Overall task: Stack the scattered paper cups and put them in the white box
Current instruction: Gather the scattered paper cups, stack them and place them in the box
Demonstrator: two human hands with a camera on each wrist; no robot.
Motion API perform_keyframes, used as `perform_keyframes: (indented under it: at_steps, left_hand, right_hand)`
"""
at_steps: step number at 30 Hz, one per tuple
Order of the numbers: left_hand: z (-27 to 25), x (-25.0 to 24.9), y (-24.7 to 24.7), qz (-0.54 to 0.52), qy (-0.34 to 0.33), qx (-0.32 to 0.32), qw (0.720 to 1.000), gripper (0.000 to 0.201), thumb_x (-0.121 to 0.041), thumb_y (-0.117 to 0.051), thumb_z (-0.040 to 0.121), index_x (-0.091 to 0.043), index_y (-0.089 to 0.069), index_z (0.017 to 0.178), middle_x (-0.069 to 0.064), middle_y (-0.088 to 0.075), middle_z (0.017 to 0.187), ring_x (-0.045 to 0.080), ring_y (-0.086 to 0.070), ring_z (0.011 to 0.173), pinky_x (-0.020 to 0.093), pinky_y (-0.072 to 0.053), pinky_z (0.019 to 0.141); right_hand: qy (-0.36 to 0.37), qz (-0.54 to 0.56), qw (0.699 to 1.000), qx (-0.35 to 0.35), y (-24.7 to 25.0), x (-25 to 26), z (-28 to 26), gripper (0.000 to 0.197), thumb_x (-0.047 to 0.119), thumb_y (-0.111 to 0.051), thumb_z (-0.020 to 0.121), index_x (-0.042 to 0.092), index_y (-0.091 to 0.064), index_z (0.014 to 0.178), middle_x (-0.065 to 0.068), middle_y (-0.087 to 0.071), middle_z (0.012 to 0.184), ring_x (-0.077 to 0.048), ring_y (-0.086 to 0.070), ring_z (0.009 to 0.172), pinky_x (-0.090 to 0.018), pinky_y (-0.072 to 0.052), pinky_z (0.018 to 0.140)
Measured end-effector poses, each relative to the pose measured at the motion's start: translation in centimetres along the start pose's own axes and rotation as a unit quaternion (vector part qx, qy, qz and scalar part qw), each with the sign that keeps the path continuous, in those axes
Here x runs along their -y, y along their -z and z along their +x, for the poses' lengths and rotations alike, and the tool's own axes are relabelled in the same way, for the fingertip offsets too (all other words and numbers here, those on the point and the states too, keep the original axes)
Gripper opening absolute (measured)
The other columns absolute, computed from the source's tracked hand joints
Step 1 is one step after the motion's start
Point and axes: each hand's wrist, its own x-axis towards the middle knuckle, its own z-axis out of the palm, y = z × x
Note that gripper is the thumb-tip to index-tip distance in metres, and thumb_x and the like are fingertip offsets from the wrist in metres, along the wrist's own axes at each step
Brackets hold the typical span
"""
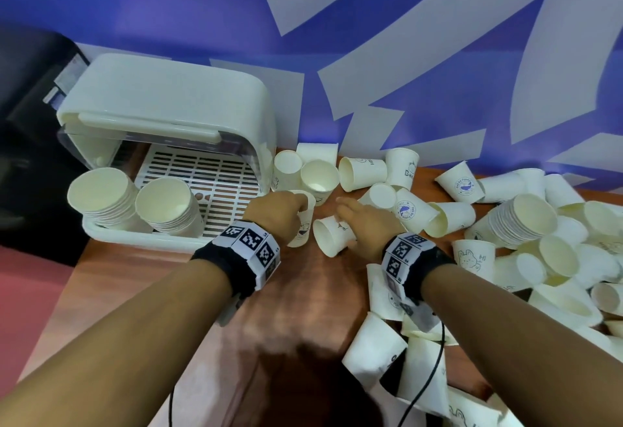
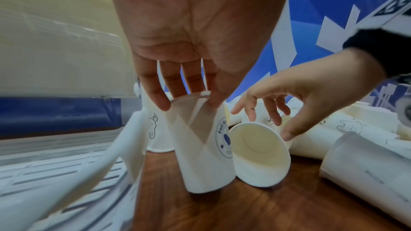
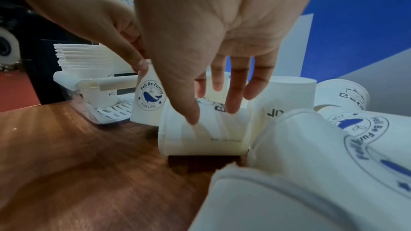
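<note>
Left hand (image 1: 276, 214) gripping upright cup (image 1: 303, 224), right hand (image 1: 364, 220) touching tipped cup (image 1: 332, 234)

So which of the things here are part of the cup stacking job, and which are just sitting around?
Part of the job:
- left hand, holding the upright whale cup
- right hand, reaching over the tipped cup
- white box, two cup stacks inside
- loose cup pile

Just lying about:
- black machine
- blue wall

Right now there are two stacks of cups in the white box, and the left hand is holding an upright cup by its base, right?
Not by its base. The left wrist view shows the left hand pinching the upright cup at its rim. The two stacks do stand in the white box.
</note>
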Motion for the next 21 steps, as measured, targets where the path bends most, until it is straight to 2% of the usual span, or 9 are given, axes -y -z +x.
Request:
perform_keyframes:
  at_steps: [5,9,13,18,21]
  left_hand:
    - [-1.1,0.4,0.7,-0.007,-0.020,-0.004,1.000,0.028,-0.014,-0.046,0.090,-0.020,-0.053,0.117,0.007,-0.059,0.120,0.027,-0.057,0.107,0.038,-0.046,0.084]
    - [-2.2,1.2,1.2,-0.021,-0.028,-0.021,0.999,0.027,-0.017,-0.047,0.090,-0.023,-0.054,0.115,0.004,-0.060,0.118,0.025,-0.057,0.106,0.036,-0.044,0.081]
    - [-3.5,2.1,2.3,-0.055,-0.055,-0.059,0.995,0.020,-0.025,-0.048,0.091,-0.024,-0.056,0.109,0.001,-0.062,0.112,0.022,-0.058,0.101,0.033,-0.043,0.077]
    - [-5.5,3.7,4.2,-0.058,-0.115,-0.106,0.986,0.017,-0.029,-0.047,0.092,-0.020,-0.057,0.104,0.001,-0.062,0.105,0.023,-0.058,0.097,0.029,-0.040,0.072]
    - [-6.9,5.2,5.2,-0.058,-0.130,-0.131,0.981,0.019,-0.029,-0.048,0.091,-0.021,-0.058,0.105,0.000,-0.063,0.103,0.023,-0.059,0.095,0.029,-0.039,0.069]
  right_hand:
    - [0.022,-0.001,0.999,0.037,-1.2,1.4,0.3,0.085,0.021,-0.070,0.079,0.036,-0.019,0.146,0.004,-0.032,0.148,-0.026,-0.047,0.122,-0.041,-0.047,0.092]
    - [-0.008,0.001,1.000,0.012,-2.2,2.7,0.6,0.076,0.023,-0.068,0.081,0.031,-0.026,0.144,0.001,-0.037,0.141,-0.026,-0.043,0.123,-0.037,-0.043,0.087]
    - [-0.041,0.038,0.998,-0.040,-1.3,3.2,-0.2,0.070,0.029,-0.068,0.077,0.027,-0.032,0.137,0.001,-0.044,0.130,-0.025,-0.047,0.115,-0.039,-0.046,0.085]
    - [-0.114,0.161,0.975,-0.104,1.0,4.2,-2.2,0.081,0.036,-0.070,0.069,0.028,-0.027,0.137,-0.001,-0.047,0.127,-0.024,-0.051,0.112,-0.043,-0.049,0.087]
    - [-0.133,0.170,0.969,-0.116,2.1,5.4,-3.1,0.084,0.042,-0.069,0.070,0.030,-0.024,0.140,-0.001,-0.043,0.133,-0.025,-0.049,0.117,-0.042,-0.048,0.091]
